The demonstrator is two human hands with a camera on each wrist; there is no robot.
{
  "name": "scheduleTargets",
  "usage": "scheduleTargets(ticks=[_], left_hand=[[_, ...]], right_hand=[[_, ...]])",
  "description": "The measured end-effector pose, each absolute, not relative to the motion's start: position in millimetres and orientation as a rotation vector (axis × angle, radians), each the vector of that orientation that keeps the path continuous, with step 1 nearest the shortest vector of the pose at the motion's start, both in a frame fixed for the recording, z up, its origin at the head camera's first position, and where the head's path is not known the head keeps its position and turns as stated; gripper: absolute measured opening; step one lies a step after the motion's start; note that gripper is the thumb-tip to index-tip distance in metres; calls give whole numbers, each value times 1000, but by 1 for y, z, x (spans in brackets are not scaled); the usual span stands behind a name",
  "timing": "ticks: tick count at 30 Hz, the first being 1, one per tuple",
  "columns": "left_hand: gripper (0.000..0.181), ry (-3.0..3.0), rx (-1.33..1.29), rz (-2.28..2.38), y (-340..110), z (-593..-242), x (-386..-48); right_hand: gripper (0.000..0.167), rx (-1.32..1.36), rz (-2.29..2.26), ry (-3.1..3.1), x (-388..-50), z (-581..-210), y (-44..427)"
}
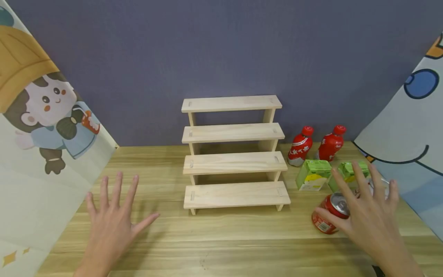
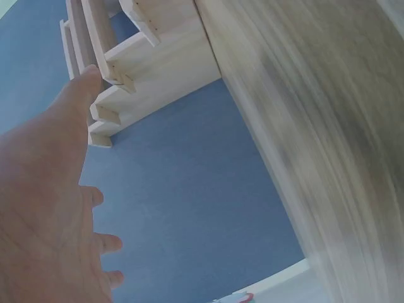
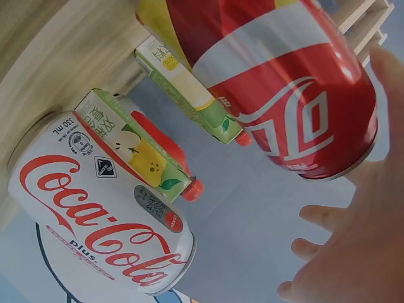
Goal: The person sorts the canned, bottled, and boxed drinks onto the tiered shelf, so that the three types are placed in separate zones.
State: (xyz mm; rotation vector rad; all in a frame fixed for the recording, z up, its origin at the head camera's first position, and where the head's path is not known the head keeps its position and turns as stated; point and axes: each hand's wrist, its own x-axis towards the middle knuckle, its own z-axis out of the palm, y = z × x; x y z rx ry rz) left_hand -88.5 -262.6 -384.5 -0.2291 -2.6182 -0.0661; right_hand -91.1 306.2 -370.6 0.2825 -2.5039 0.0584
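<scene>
My left hand (image 1: 111, 223) is held over the left part of the table with fingers spread, holding nothing; in the left wrist view the hand (image 2: 50, 208) appears at the left side. My right hand (image 1: 372, 215), fingers also spread, is above and beside a red can (image 1: 331, 213), and partly covers a white can. In the right wrist view the red can (image 3: 297, 95) is near the hand (image 3: 360, 233), and a white Coca-Cola can (image 3: 104, 205) stands farther over. Whether the right hand touches the red can, I cannot tell.
A four-step wooden shelf (image 1: 235, 163) stands mid-table (image 1: 221, 246). Right of it are two green cartons (image 1: 314, 175) (image 1: 353, 171), with two red-capped bottles (image 1: 300, 147) (image 1: 331, 144) behind. A dark wall (image 1: 221, 50) rises behind, with printed side panels (image 1: 27, 200) (image 1: 412, 134).
</scene>
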Motion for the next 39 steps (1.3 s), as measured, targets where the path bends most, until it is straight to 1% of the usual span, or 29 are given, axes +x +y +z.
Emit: scheduleTargets(ticks=[9,22,28,32,36,39], left_hand=[[112,-2626,-266,-61,-256,-381,-90],[101,-2645,-425,-192,-239,-374,-86],[93,-2706,-466,-299,-231,-371,-81],[85,-2771,-477,-432,-225,-372,-80],[73,-2852,-501,-643,-221,-375,-84],[65,-2899,-524,-878,-221,-378,-91]], right_hand=[[119,312,47,-2457,-97,-364,305],[122,337,7,-2505,-90,-359,308],[111,406,77,-2469,-85,-358,305],[99,441,122,-2481,-79,-358,301],[85,472,152,-2501,-71,-359,298],[81,455,208,-2552,-66,-361,294]])
